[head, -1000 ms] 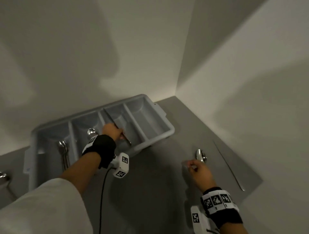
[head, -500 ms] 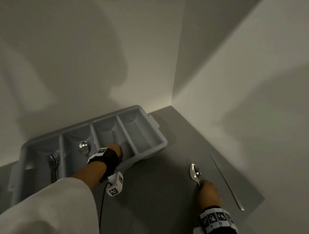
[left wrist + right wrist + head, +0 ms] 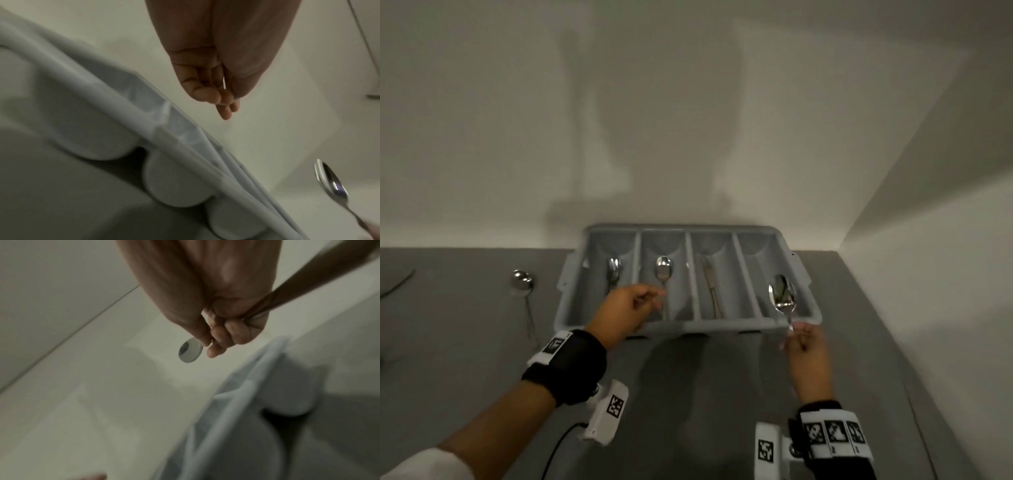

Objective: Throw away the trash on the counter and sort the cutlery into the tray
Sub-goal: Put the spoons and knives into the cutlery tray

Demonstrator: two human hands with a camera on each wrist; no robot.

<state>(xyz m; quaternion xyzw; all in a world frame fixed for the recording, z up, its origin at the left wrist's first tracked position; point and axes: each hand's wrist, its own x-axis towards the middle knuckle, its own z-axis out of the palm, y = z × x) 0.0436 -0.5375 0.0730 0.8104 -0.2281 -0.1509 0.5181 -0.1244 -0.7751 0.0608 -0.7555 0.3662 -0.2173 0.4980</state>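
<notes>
One spoon [image 3: 781, 298] is dangling from the right hand's [image 3: 806, 354] pinching fingers [image 3: 221, 335] over the tray's [image 3: 726, 324] right end; it risks dropping in the wrong compartment. The left hand [image 3: 625, 313] is hanging loose, holding nothing.

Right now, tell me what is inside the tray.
Tray, left to right: spoons, one spoon, a knife, nothing visible in the last. The left hand covers the near ends.
</notes>
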